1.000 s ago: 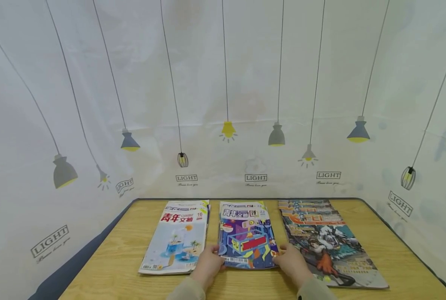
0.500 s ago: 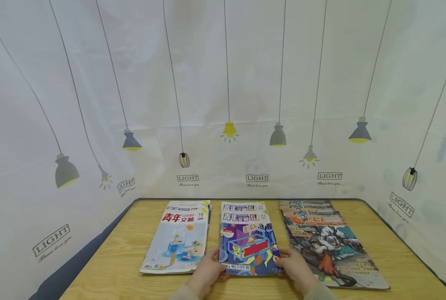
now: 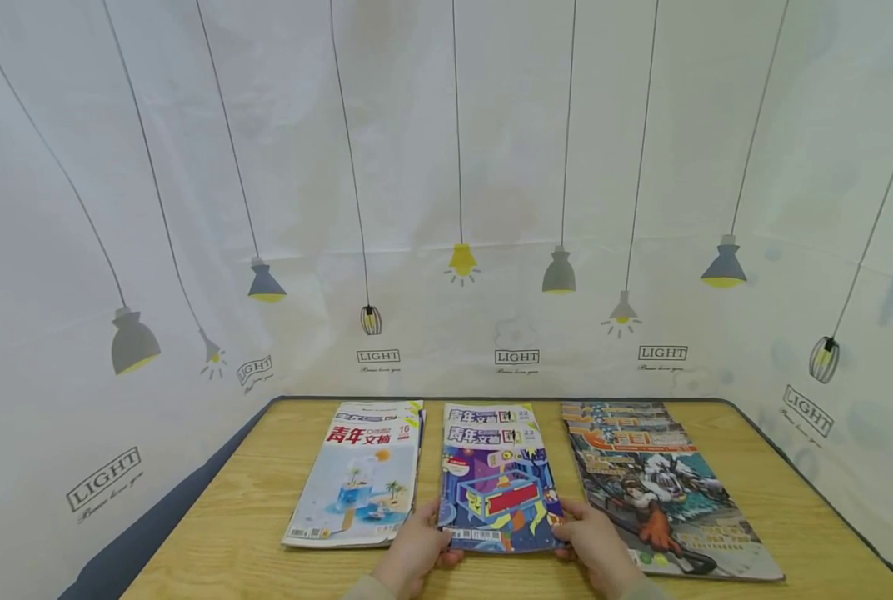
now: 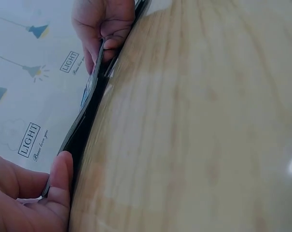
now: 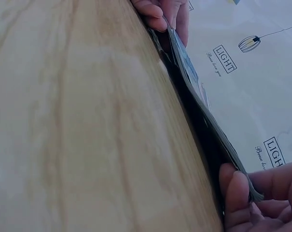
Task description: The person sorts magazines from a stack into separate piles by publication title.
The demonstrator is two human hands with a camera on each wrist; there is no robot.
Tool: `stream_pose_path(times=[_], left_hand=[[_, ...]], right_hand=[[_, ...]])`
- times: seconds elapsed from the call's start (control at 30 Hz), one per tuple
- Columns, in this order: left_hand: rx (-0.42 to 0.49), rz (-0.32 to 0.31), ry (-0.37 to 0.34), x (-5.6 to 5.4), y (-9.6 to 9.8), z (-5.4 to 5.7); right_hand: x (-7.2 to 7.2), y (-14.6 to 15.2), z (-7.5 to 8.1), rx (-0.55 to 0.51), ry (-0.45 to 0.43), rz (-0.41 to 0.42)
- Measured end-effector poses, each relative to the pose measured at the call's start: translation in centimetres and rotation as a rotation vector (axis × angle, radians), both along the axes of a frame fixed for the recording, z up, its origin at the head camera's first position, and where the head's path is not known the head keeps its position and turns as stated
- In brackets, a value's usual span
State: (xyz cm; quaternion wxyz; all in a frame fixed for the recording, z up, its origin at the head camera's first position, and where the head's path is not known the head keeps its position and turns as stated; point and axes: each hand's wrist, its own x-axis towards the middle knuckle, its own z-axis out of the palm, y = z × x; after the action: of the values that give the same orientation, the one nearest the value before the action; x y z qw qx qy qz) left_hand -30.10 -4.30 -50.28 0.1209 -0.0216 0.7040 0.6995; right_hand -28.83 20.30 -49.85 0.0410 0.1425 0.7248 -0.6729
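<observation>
I see the left hand (image 3: pixel 416 542) and the right hand (image 3: pixel 595 537) both grasping the purple magazine (image 3: pixel 501 496) by its near corners.

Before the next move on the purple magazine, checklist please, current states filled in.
1. Left hand pinching near left corner of purple magazine: ok.
2. Right hand pinching near right corner: ok.
3. Near edge raised off wooden table: ok, dark gap beneath in both wrist views.
4. Squared with magazine beneath: not ok, its title strip shows past the far edge.
5. Right hand clear of rightmost magazine stack: cannot tell, they overlap in the head view.
</observation>
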Motion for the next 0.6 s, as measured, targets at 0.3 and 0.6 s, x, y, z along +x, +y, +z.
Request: stream_pose_path(times=[0.3,0.6], left_hand=[[-0.020,0.038,-0.013,0.17,0.11,0.07],[0.007,0.061,-0.007,0.42,0.16,0.06]], right_hand=[[0.24,-0.48,0.06,-0.002,-0.001,-0.036],[0.30,-0.56,0.25,0.004,-0.017,-0.031]])
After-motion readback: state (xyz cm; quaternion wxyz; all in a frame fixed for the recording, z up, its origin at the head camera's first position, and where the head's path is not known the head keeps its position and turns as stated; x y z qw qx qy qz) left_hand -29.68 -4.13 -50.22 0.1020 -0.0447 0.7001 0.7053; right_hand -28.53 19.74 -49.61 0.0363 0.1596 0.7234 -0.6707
